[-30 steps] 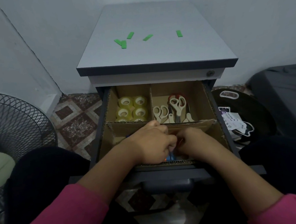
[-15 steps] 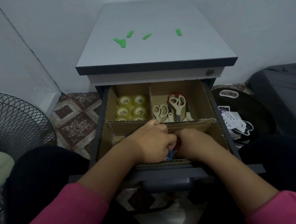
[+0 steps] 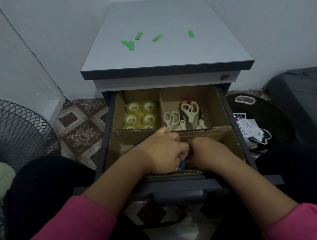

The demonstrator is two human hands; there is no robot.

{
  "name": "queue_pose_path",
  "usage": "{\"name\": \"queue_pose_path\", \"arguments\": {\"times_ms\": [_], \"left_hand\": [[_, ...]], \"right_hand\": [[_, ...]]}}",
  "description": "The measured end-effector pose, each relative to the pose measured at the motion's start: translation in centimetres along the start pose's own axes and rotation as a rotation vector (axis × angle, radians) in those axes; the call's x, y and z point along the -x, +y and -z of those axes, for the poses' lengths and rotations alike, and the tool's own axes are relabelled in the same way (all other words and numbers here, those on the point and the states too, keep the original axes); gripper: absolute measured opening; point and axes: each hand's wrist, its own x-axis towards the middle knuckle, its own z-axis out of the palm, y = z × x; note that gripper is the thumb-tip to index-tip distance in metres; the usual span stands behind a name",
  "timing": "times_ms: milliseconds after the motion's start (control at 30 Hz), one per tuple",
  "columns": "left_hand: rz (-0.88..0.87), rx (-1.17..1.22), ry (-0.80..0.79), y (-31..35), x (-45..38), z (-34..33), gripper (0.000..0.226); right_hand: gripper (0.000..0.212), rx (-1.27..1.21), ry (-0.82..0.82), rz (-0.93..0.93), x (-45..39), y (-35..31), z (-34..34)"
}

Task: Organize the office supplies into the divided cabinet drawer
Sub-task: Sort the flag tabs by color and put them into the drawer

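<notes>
The cabinet drawer (image 3: 238,144) is pulled out and lined with cardboard dividers. Several yellowish tape rolls (image 3: 141,114) fill the back left compartment. Beige and red-handled scissors (image 3: 185,114) lie in the back right one. My left hand (image 3: 162,153) and my right hand (image 3: 207,154) are down in the front compartment, knuckles together, fingers curled. Bits of small coloured supplies (image 3: 181,166), blue, orange and red, show between and under them; the hands hide the rest. A blue tip (image 3: 135,145) pokes out behind my left wrist.
Several green strips (image 3: 156,38) lie on the grey cabinet top (image 3: 168,57). A wire fan guard (image 3: 14,133) stands on the floor at left. A dark round tray with papers (image 3: 252,130) and a dark bin sit at right. My dark-clothed knees flank the drawer.
Both hands stay pressed together in the front compartment; my right hand has edged slightly toward the left one. Nothing else has moved.
</notes>
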Motion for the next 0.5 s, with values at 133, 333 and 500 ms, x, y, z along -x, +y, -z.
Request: {"name": "queue_pose_path", "arguments": {"times_ms": [133, 333, 500], "left_hand": [[-0.005, -0.014, 0.002, 0.02, -0.10, -0.04, 0.017], [-0.006, 0.001, 0.012, -0.12, 0.06, -0.07, 0.016], [0.005, 0.060, 0.065, -0.37, 0.05, -0.04, 0.017]], "right_hand": [[0.030, 0.002, -0.017, -0.012, 0.03, -0.12, 0.09], [0.029, -0.015, -0.031, -0.022, -0.09, -0.08, 0.08], [0.016, -0.097, -0.016, -0.082, 0.43, 0.81, 0.66]]}}
